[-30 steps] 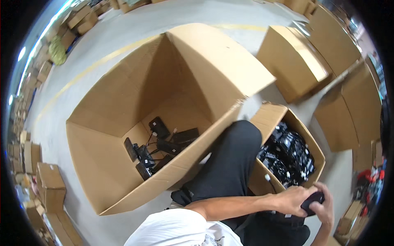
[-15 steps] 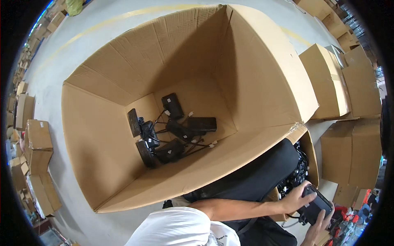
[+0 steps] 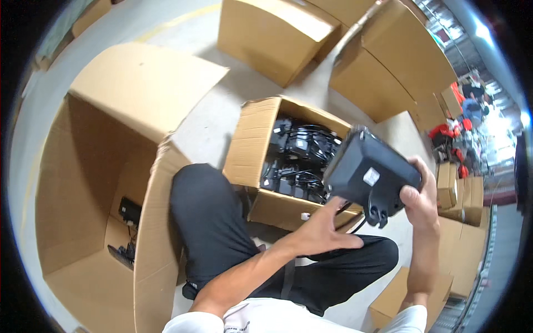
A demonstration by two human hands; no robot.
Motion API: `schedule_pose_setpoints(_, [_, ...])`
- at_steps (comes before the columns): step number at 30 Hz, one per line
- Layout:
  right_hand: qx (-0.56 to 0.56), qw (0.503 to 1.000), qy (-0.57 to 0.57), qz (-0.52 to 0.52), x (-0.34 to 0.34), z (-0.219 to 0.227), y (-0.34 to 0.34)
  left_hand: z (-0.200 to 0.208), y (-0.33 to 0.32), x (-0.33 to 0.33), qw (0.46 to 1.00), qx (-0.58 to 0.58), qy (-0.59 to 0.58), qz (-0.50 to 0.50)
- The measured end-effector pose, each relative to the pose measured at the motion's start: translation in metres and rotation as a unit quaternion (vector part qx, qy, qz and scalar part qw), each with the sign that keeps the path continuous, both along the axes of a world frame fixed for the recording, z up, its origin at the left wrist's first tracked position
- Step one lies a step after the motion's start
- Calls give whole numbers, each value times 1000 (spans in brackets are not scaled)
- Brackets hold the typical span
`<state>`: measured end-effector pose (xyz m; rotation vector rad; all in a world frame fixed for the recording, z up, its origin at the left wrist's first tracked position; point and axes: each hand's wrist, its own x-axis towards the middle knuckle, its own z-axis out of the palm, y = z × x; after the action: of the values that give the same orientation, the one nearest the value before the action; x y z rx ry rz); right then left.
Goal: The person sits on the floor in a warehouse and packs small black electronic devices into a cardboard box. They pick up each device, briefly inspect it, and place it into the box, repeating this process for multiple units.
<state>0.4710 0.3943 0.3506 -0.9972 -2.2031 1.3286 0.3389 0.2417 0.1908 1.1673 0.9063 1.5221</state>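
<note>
A black box-shaped device (image 3: 355, 172) with a white sticker, a clamp-like bracket and a cable is held up at the right of centre. My right hand (image 3: 423, 202) grips its right end, thumb on the near face and fingers partly hidden. Just below the device's left side is my left hand (image 3: 319, 232), thumb and fingers apart; its fingertips come close to the lower edge, and I cannot tell whether they touch. Behind the device, an open carton (image 3: 242, 147) holds several similar black devices with tangled cables (image 3: 302, 145).
To the left stands a large open carton (image 3: 150, 244) with a few black devices (image 3: 130, 210) at its bottom. My bent legs (image 3: 208, 216) lie between the cartons. More cardboard boxes (image 3: 272, 41) stand ahead, and others (image 3: 463, 250) to the right.
The view has swung right, bringing the smaller carton to the middle. The device has been raised and turned, showing its bracket side. My left hand has moved from its face to below it.
</note>
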Motion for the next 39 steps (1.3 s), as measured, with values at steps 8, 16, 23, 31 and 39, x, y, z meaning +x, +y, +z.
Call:
schedule_pose_setpoints(8, [-159, 959, 230, -54, 34, -56, 105, 87, 100, -86, 938, -73, 327, 88])
schedule_pose_setpoints(16, [-418, 902, -89, 65, -20, -282, 75, 20, 125, -141, 574, -58, 815, -41])
schedule_pose_setpoints(23, [-476, 868, -140, 7, -99, -391, 13, 11, 136, -116, 585, 53, 809, -8])
schedule_pose_setpoints(31, [-254, 924, -273, 83, -86, -415, 19, 21, 134, -120, 599, 50, 799, 8])
schedule_pose_setpoints(39, [66, 885, -430, 165, -95, -352, 16, 46, 125, -173, 628, 29, 777, -37])
